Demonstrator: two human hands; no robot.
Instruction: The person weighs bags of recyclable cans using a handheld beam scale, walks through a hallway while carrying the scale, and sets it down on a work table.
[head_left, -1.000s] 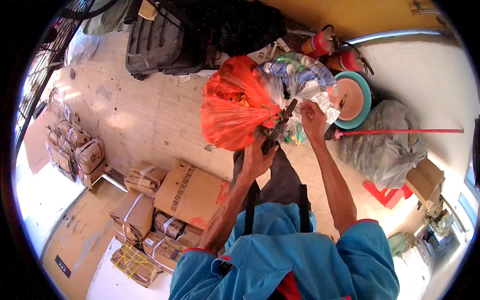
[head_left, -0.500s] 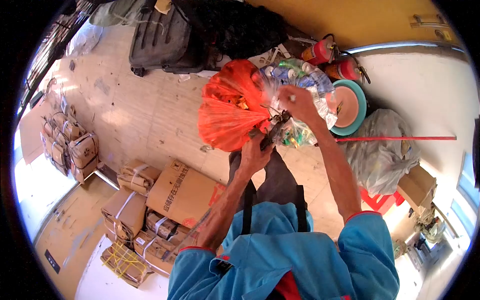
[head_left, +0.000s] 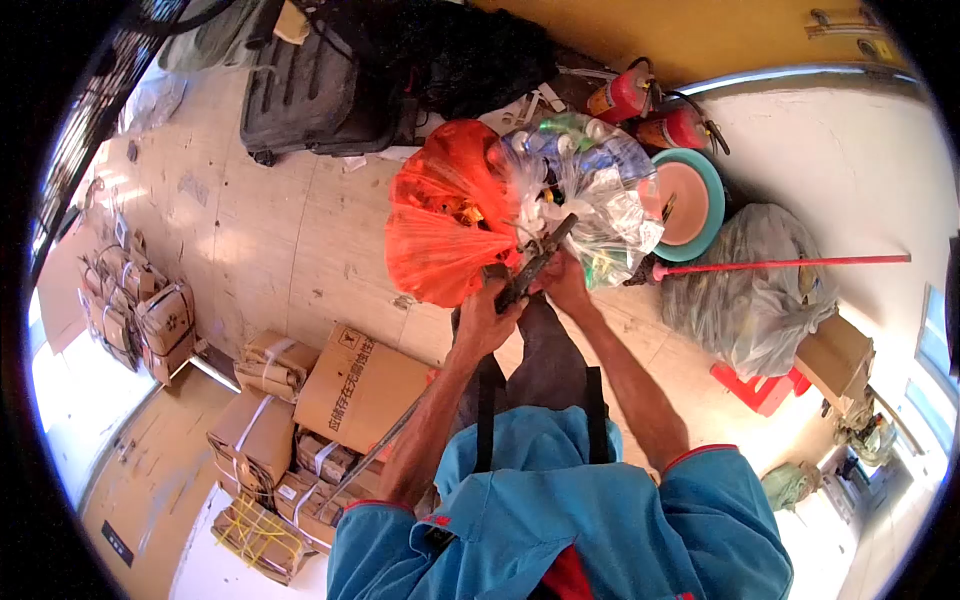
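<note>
1 head-worn camera gives the lone view, wide and round with dark corners, looking forward and steeply down from close above the blue shirt (head_left: 500, 510), past the hands (head_left: 487, 318) at mid-frame, to the floor (head_left: 255, 225) farther off.

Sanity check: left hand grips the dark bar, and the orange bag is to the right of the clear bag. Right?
Not quite: the orange bag is to the left of the clear bag, as the head view shows. The rest holds: the left hand grips the dark bar.
</note>
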